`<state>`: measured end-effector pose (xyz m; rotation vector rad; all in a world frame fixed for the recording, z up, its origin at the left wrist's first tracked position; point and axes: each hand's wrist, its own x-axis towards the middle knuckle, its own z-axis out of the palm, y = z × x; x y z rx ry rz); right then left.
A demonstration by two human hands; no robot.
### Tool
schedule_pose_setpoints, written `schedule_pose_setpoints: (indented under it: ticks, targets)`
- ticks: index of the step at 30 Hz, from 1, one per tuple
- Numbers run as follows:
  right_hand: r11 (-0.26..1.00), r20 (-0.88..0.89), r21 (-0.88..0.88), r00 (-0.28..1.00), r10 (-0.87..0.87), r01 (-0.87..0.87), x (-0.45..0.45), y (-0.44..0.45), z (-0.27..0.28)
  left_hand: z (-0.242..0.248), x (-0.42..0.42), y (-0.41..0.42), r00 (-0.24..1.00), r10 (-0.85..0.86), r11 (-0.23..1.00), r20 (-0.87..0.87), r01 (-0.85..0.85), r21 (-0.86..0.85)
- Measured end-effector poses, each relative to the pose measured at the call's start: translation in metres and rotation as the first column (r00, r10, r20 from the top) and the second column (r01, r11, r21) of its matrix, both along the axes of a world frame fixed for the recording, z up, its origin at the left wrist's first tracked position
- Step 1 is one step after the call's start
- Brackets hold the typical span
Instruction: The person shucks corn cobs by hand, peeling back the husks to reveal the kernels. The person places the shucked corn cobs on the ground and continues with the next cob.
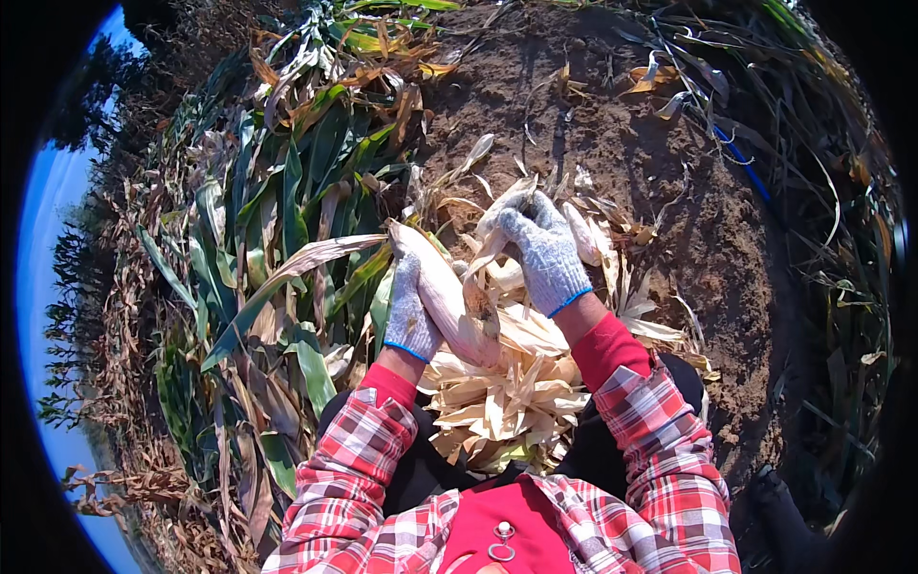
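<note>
My left hand [412, 305], in a pale knitted glove with a blue cuff edge, is closed around an ear of corn in its husk [452, 305]. The ear lies slanted, its tip up by my fingers. My right hand [541, 244], gloved alike, pinches a dry strip of husk [488, 247] that hangs down beside the ear. Between my knees lies a heap of pale dry husks [509, 394]. Another pale husked ear [582, 233] shows just right of my right hand.
Cut corn stalks with green and dry leaves [287, 194] are piled at the left. Bare brown soil [609, 136] stretches ahead and to the right. More stalks and leaves [825, 215] lie at the far right, with a blue tube or strap [746, 165] among them.
</note>
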<state>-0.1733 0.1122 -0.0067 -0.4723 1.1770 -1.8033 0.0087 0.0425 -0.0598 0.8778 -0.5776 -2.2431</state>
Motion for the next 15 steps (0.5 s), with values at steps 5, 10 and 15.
schedule_pose_setpoints:
  ticks: [5, 10, 15]
  targets:
    - [0.955, 0.085, -0.032, 0.951, 0.297, -0.296, 0.003, 0.007, 0.005, -0.009, 0.012, -0.022, 0.998, -0.027, 0.997, -0.048, 0.031, 0.072]
    - [0.690, -0.685, 0.629, 0.163, 0.710, -0.358, 0.004, 0.037, -0.021, 0.018, 0.052, -0.071, 0.898, 0.434, 0.901, 0.071, -0.432, -0.044]
    - [0.544, -0.556, 0.826, -0.053, 0.830, -0.144, 0.007, 0.044, -0.027, 0.017, 0.065, -0.074, 0.886, 0.453, 0.887, 0.103, -0.436, -0.150]
